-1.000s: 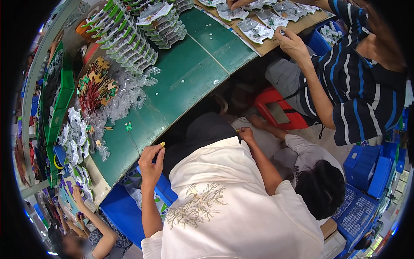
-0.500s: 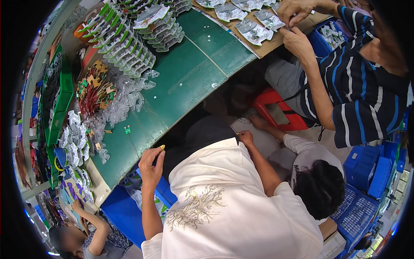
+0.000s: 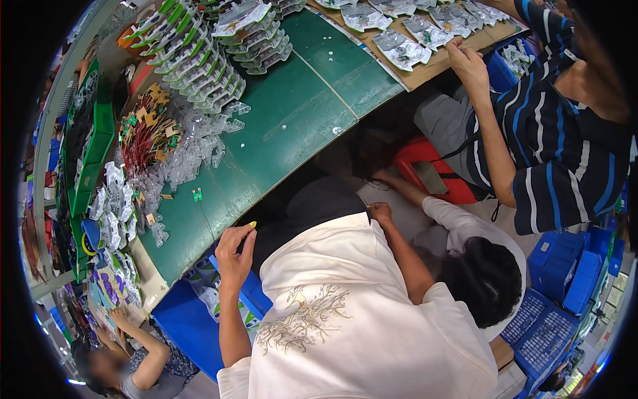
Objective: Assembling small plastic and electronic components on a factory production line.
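My left hand point(image 3: 234, 247) is held just off the near edge of the green table. Its fingers are loosely bent, with thumb and forefinger apart and nothing between them. A small yellow cover point(image 3: 252, 225) shows at one fingertip. At my waist, beside the hem of my white shirt point(image 3: 332, 259), my right hand point(image 3: 381, 213) has its fingers curled in. What it holds, if anything, is hidden. Nearest my left hand on the table lies a small green circuit board point(image 3: 197, 194) with a thin wire.
Stacked clear-and-green plastic housings point(image 3: 199, 73), wired boards point(image 3: 145, 136) and clear plastic pieces point(image 3: 199, 143) cover the table's left. A co-worker in a striped shirt point(image 3: 538, 139) sits by housings on cardboard point(image 3: 425, 73). Another person point(image 3: 482, 279) bends low at my right, near a red stool point(image 3: 425, 169).
The person at my right has bent lower, one arm reaching under the table. The striped-shirt co-worker's hands have moved apart. My hands have stayed almost still; the view has shifted slightly.
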